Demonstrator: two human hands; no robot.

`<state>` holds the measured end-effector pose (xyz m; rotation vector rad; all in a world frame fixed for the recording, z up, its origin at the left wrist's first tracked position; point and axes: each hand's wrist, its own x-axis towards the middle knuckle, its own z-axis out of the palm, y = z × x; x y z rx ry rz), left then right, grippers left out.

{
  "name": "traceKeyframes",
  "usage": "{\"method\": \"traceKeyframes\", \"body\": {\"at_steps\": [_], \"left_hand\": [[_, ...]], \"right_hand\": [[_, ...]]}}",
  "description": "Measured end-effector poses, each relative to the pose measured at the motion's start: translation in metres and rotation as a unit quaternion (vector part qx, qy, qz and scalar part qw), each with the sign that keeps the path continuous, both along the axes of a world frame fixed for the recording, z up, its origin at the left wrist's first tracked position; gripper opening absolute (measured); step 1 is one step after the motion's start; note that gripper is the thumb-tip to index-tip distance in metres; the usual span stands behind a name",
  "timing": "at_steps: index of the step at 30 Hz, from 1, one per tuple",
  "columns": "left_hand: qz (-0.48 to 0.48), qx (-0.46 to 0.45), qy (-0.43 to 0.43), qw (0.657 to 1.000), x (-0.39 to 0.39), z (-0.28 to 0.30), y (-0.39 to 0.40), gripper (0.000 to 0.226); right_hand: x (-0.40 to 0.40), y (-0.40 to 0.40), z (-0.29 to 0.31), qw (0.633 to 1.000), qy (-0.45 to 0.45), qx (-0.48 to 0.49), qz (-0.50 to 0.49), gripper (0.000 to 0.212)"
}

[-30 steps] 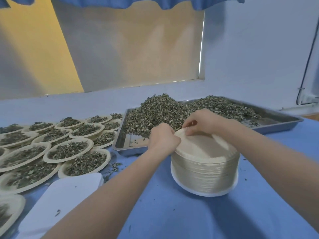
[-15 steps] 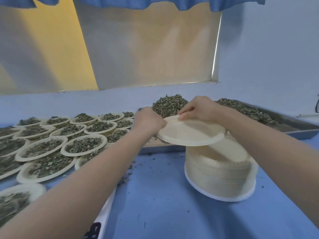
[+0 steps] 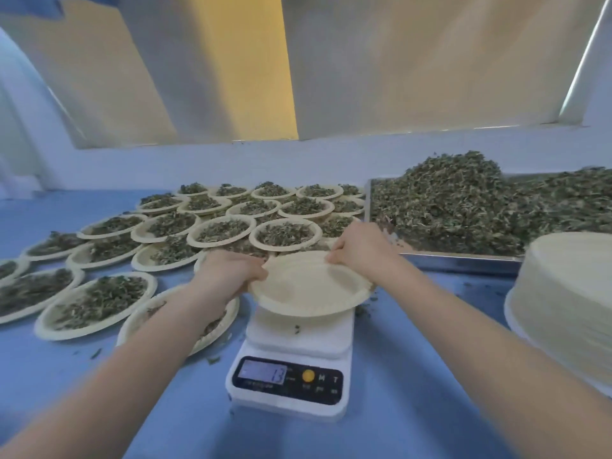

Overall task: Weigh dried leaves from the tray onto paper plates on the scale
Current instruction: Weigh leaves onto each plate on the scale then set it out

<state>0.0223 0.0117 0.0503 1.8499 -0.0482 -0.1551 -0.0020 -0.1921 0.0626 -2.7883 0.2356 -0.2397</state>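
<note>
Now both hands, left hand (image 3: 231,276) and right hand (image 3: 359,248), pinch one plate (image 3: 308,288) off the stack (image 3: 569,299) over the scale (image 3: 291,366); many filled plates (image 3: 228,230) wait left, no leaves (image 3: 463,207) weighed here yet.

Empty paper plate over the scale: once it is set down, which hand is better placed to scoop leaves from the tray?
Probably the right hand: it grips the plate's rim right beside the tray; the left hand is farther.

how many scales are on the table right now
1. The white digital scale sits on the blue table at front centre, between the filled plates and the plate stack. Both hands hold an empty plate over its platform.
</note>
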Motion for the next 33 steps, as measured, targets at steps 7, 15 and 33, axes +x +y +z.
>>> {"method": "traceKeyframes", "body": {"at_steps": [7, 15, 33], "left_hand": [[-0.017, -0.021, -0.006, 1.0, 0.004, -0.035, 0.017, 0.028], [0.009, -0.081, -0.038, 0.996, -0.004, -0.043, 0.014, 0.023], [0.015, -0.052, -0.151, 0.987, -0.015, -0.052, 0.012, 0.049]], "right_hand": [[-0.001, 0.02, -0.02, 0.998, -0.008, -0.024, -0.057, 0.021], [-0.007, 0.008, -0.038, 0.976, -0.081, 0.194, -0.05, 0.068], [-0.026, -0.004, -0.059, 0.893, -0.152, 0.417, -0.07, 0.052]]}}
